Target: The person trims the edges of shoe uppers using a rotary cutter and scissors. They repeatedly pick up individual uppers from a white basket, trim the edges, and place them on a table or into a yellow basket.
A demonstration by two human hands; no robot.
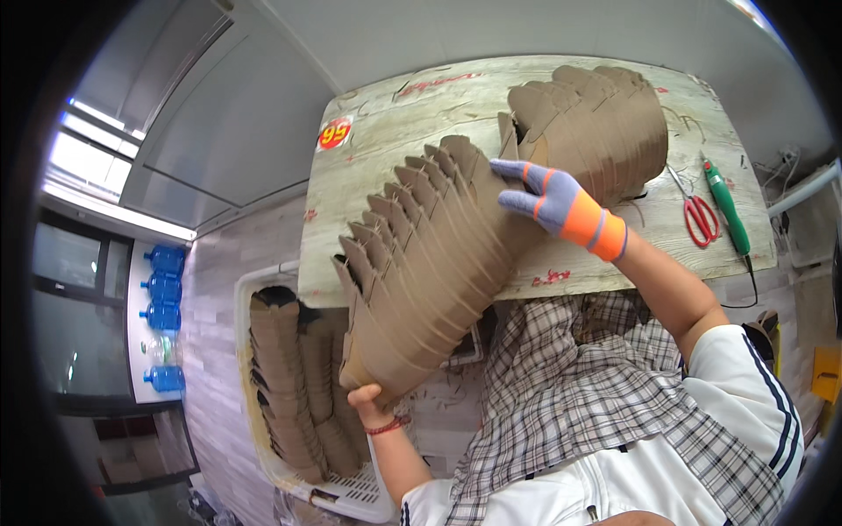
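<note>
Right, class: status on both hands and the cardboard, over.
Left hand bare, gripping bottom of brown fanned cardboard stack. Right hand, purple-orange glove, pressed on stack's top. Second cardboard stack close behind on table.

Long fanned stack of brown cardboard pieces (430,263) (nested, tilted) above the table edge.

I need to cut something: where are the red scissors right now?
In the head view, the red scissors lie on the table's right side, between the cardboard stack and the green tool.
</note>
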